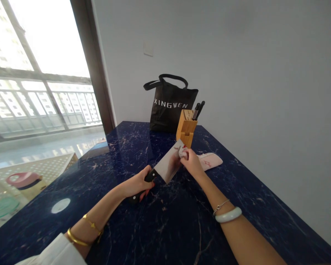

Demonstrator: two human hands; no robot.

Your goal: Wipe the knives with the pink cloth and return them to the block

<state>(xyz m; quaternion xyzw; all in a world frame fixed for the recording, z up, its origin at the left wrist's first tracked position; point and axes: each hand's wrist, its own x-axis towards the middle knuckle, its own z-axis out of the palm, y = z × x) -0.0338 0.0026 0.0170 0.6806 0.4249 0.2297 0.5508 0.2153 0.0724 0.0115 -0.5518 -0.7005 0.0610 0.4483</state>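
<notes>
My left hand (pixel 139 183) is clenched round the black handle of a cleaver (pixel 169 164), thumb on top, fingers curled underneath, with the forearm running in from about seven o'clock and two gold bangles at the wrist. The cleaver sits just above the dark blue marble counter (pixel 165 228), its broad blade tilted up and pointing towards one o'clock, the flat face turned to me and catching a reflection of my fingers. My right hand (pixel 191 162) comes in from five o'clock, wrist slightly bent, a thin chain and a pale bangle further back on the arm. Its fingers are pinched on a small wad of pale cloth (pixel 182 152) pressed against the far end of the blade. Just beyond that hand, at about two o'clock from it, a pinkish folded cloth (pixel 209 161) lies flat on the counter. At twelve o'clock from the cleaver stands a wooden knife block (pixel 185 129) with two dark handles sticking out, and just behind it a black tote bag (pixel 169 105) lettered XINGWEN leans near the wall
</notes>
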